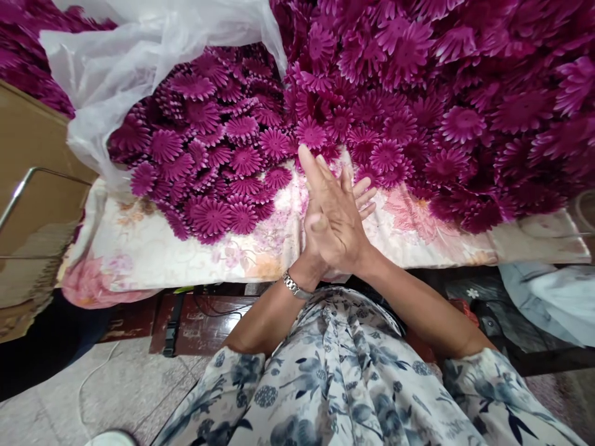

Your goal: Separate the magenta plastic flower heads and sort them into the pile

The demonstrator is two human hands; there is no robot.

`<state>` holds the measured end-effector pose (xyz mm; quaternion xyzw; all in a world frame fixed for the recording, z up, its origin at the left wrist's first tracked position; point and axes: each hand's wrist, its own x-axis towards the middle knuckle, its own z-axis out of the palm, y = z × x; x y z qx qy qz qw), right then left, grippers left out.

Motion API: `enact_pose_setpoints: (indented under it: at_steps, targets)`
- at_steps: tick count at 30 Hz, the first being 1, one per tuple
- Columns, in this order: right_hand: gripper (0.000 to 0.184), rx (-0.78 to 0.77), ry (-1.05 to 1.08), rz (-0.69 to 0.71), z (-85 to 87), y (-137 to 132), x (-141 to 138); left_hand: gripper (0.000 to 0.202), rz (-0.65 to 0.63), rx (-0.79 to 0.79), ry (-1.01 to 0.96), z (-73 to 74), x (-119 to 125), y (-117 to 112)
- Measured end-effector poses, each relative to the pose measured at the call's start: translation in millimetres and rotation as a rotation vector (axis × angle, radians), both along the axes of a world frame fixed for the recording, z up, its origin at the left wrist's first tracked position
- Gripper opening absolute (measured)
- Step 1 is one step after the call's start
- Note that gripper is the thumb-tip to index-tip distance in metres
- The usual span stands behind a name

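My right hand [337, 226] lies palm to palm against my left hand [364, 197], the two crossing at the table's near edge. Both have their fingers stretched out. Most of my left hand is hidden behind the right, and its fingertips show past the right side. A metal watch [296, 285] is on my left wrist. Nothing shows between the palms, though their inner sides are hidden. Just beyond my fingertips are magenta artificial flower pieces [311, 132], with a heap [211, 214] on the left and a larger pile [432, 111] on the right.
A translucent plastic bag [116, 68] opens around the left heap. Floral cloth [223, 263] covers the table. At far left stand a cardboard box [41, 136] and a metal wire frame [18, 192]. A dark red wooden surface [209, 322] with a black strap [173, 325] is below the table edge.
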<state>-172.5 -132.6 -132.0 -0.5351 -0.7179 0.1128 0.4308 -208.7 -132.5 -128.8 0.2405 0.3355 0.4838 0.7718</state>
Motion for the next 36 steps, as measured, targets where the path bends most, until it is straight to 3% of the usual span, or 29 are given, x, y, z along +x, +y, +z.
enact_pose_setpoints:
  at_steps: [3,6,11,15,19,23,25,27,30,36]
  targets:
    - [0.071,0.049,0.044,0.069,1.4,19,14,0.046,-0.024,-0.019,-0.087,3.3,0,-1]
    - [0.071,0.081,0.060,0.053,-3.3,31,33,0.035,0.028,-0.067,-0.100,2.5,-2,-4]
    - [0.060,-0.009,0.241,0.016,2.1,25,53,0.014,0.056,-0.127,-0.068,-5.6,-14,1]
    - [0.037,-0.087,0.231,0.092,14.0,8,64,0.023,-0.035,-0.121,-0.092,-2.2,-25,9]
    - [0.027,-0.160,0.152,0.184,5.3,-1,68,0.031,0.004,-0.138,-0.053,2.1,-29,9]
    - [0.014,-0.032,0.097,0.137,-4.4,-4,61,0.024,-0.029,-0.077,0.015,-0.6,-28,2]
    - [0.015,0.050,0.044,0.102,-1.1,-10,62,0.028,-0.038,0.006,0.051,-1.8,-27,-2]
    - [0.015,0.098,-0.034,0.062,6.5,-22,71,0.018,0.019,0.071,0.109,-1.9,-28,-3]
    - [0.014,0.161,-0.164,-0.130,19.4,-54,104,0.016,0.016,0.124,0.201,-1.7,-33,0]
    - [0.015,0.257,-0.508,-0.874,25.6,-134,222,0.014,0.031,0.139,0.269,-1.8,-38,6]
